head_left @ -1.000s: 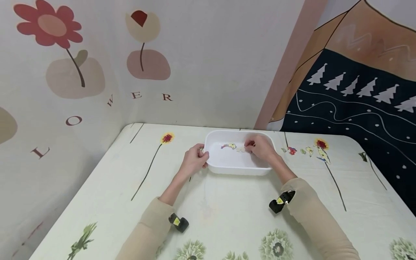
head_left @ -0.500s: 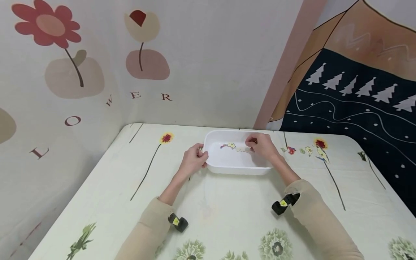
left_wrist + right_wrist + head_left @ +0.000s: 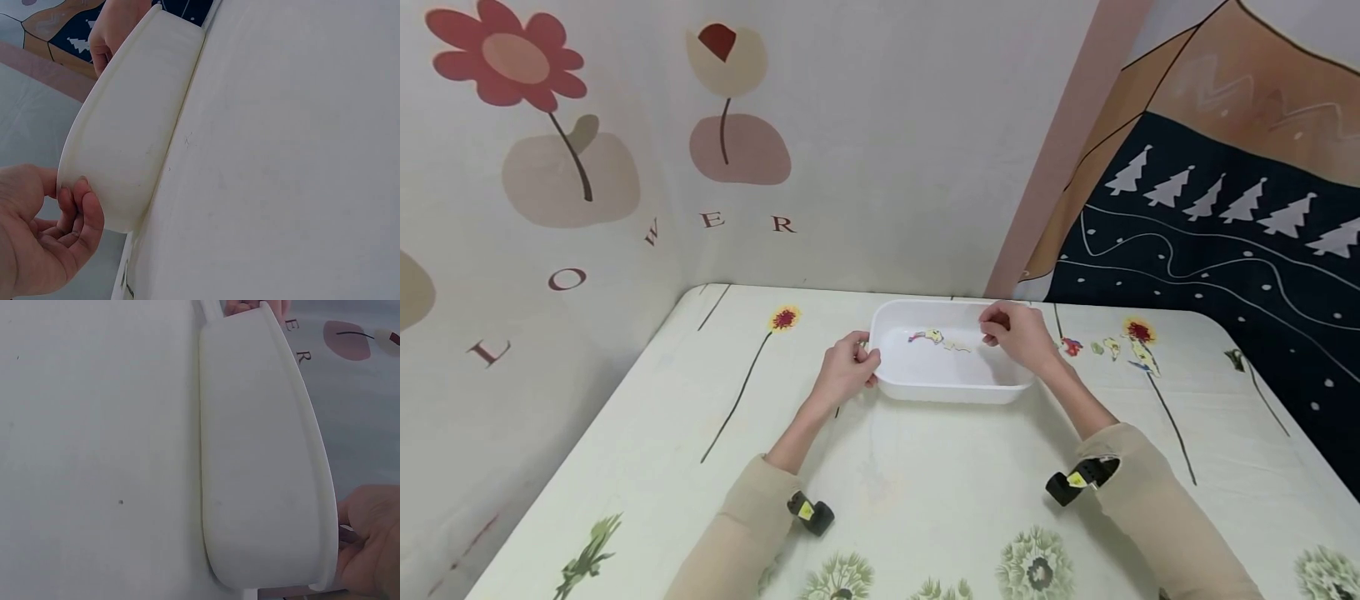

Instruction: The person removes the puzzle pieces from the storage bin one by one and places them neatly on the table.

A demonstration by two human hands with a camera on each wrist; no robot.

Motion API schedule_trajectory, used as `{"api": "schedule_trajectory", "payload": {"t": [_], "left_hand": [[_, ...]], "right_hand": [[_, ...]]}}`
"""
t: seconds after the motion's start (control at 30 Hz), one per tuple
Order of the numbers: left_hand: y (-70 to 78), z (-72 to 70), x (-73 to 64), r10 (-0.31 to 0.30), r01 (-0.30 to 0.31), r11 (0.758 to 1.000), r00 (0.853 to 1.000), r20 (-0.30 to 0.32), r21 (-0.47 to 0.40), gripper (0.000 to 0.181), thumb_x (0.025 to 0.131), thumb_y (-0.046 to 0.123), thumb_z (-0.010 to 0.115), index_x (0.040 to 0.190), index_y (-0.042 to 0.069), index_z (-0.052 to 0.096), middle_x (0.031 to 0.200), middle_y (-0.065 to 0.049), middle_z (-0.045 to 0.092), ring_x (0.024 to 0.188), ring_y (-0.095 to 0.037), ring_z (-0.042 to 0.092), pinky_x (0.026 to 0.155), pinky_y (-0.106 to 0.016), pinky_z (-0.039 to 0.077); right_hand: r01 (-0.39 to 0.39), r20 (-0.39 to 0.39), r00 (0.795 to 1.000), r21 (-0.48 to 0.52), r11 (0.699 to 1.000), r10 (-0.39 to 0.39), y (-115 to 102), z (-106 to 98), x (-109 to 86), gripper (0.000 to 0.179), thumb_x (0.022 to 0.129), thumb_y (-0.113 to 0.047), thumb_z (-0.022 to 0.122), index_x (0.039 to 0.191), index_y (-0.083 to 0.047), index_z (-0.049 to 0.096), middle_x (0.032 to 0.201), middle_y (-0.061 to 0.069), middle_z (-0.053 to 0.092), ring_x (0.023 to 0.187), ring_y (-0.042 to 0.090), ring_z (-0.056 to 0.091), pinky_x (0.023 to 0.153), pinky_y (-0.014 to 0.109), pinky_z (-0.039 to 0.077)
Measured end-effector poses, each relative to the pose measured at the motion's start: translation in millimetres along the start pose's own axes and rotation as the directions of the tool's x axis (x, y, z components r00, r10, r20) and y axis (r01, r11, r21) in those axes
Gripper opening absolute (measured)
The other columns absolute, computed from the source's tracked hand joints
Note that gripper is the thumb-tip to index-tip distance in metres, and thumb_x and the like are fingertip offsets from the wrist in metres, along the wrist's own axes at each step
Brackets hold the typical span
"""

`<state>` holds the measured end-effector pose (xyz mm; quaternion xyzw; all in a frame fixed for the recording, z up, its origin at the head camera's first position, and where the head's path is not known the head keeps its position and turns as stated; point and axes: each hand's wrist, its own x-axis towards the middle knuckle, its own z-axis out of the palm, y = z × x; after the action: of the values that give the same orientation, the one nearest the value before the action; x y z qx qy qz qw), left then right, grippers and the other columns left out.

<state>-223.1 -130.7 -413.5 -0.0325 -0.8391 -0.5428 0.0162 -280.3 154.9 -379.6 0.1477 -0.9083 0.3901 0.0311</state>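
A shallow white plastic tub (image 3: 955, 393) stands near the back of the table, and my left hand (image 3: 844, 368) pinches its left rim between thumb and fingers. In the left wrist view, that hand (image 3: 53, 234) has its fingers bent against the tub's outer wall (image 3: 131, 119). Above the tub's right part is my right hand (image 3: 1017, 335), fingers bent together; whether anything is between them is hidden. Inside the tub lie a small yellow, red and blue piece (image 3: 931, 336) and a thin pale yellow strip-like piece (image 3: 957, 346). The right wrist view shows the right hand (image 3: 372, 540) behind the tub's rim.
Right of the tub, the flower-printed tablecloth (image 3: 880, 475) carries small flat coloured shapes: a red one (image 3: 1071, 347), a pale yellow one (image 3: 1112, 348) and a yellow-blue one (image 3: 1145, 358). A white curtain (image 3: 880, 167) hangs directly behind the table.
My right hand has moved up and to the right inside the tub, away from the pale yellow piece, uncovering more of it. The left hand keeps its grip on the rim.
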Motion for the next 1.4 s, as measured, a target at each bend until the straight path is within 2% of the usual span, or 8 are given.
{"api": "schedule_trajectory", "payload": {"t": [0.23,0.4,0.6,0.8,0.9,1.1,1.27,1.4], "left_hand": [[0.9,0.3,0.6,-0.008,0.008,1.0,1.0,-0.002,0.006,0.043,0.098,0.008,0.059,0.136,-0.009,0.053,0.075,-0.008,0.059,0.061,-0.014,0.063,0.059,-0.026,0.056],[0.5,0.0,0.5,-0.005,0.005,1.0,1.0,-0.004,0.004,0.041,0.097,0.008,0.059,0.135,-0.008,0.054,0.075,-0.008,0.059,0.06,-0.014,0.063,0.059,-0.026,0.056],[1.2,-1.0,-1.3,0.002,-0.002,1.0,1.0,-0.004,-0.001,0.04,0.097,0.007,0.059,0.134,-0.009,0.054,0.075,-0.008,0.059,0.06,-0.014,0.064,0.059,-0.026,0.056],[2.3,-0.9,-1.7,0.0,0.0,1.0,1.0,-0.002,0.007,0.041,0.098,0.007,0.059,0.135,-0.009,0.054,0.075,-0.008,0.059,0.06,-0.014,0.063,0.06,-0.025,0.055],[2.4,-0.8,-1.7,-0.003,0.003,1.0,1.0,-0.002,0.005,0.042,0.098,0.007,0.059,0.136,-0.009,0.053,0.075,-0.008,0.059,0.06,-0.014,0.063,0.06,-0.026,0.056],[2.3,-0.7,-2.2,-0.001,0.001,1.0,1.0,-0.002,0.005,0.042,0.097,0.007,0.059,0.135,-0.009,0.054,0.076,-0.008,0.059,0.06,-0.014,0.063,0.06,-0.026,0.057],[2.6,-0.8,-2.4,0.007,-0.007,1.0,1.0,-0.002,0.004,0.042,0.097,0.008,0.059,0.135,-0.01,0.053,0.075,-0.008,0.059,0.06,-0.014,0.063,0.06,-0.026,0.057],[2.4,-0.7,-2.4,0.006,-0.006,1.0,1.0,-0.002,0.002,0.042,0.097,0.008,0.059,0.135,-0.01,0.053,0.075,-0.008,0.059,0.06,-0.014,0.064,0.06,-0.026,0.057]], "right_hand": [[0.006,-0.065,0.998,0.039,0.999,-0.004,5.4,-15.5,-7.2,0.011,0.099,-0.001,0.062,0.106,0.006,0.065,0.093,0.02,0.069,0.079,0.029,0.07,0.073,0.03,0.06],[0.003,-0.112,0.994,0.039,0.999,0.001,9.9,-27.4,-10.9,0.011,0.099,0.0,0.061,0.105,0.008,0.065,0.094,0.023,0.069,0.081,0.031,0.071,0.068,0.019,0.057],[-0.02,-0.156,0.988,0.021,1.0,0.023,16.3,-44.3,-17.8,0.016,0.1,-0.003,0.06,0.112,0.008,0.062,0.099,0.024,0.066,0.081,0.032,0.069,0.069,0.02,0.057],[-0.034,-0.208,0.978,-0.015,0.999,0.03,28.1,-61.4,-25.3,0.017,0.101,-0.008,0.06,0.114,0.003,0.062,0.097,0.021,0.066,0.078,0.031,0.067,0.058,0.016,0.053],[-0.03,-0.23,0.973,-0.027,0.999,0.023,36.3,-70.8,-28.3,0.017,0.102,-0.01,0.06,0.113,0.003,0.063,0.097,0.022,0.067,0.077,0.031,0.067,0.061,0.014,0.052],[-0.048,-0.232,0.972,-0.037,0.998,0.038,54.8,-91.0,-35.5,0.02,0.102,-0.012,0.059,0.115,0.003,0.063,0.1,0.025,0.067,0.071,0.013,0.067,0.062,0.012,0.051],[-0.064,-0.245,0.968,-0.055,0.996,0.048,71.0,-104.4,-41.2,0.019,0.102,-0.01,0.058,0.114,0.004,0.063,0.099,0.027,0.067,0.067,-0.002,0.062,0.062,0.015,0.053],[-0.094,-0.262,0.962,-0.077,0.993,0.071,85.7,-114.1,-44.6,0.021,0.102,-0.011,0.058,0.113,0.006,0.063,0.096,0.027,0.069,0.065,-0.004,0.063,0.061,0.014,0.052]]}}
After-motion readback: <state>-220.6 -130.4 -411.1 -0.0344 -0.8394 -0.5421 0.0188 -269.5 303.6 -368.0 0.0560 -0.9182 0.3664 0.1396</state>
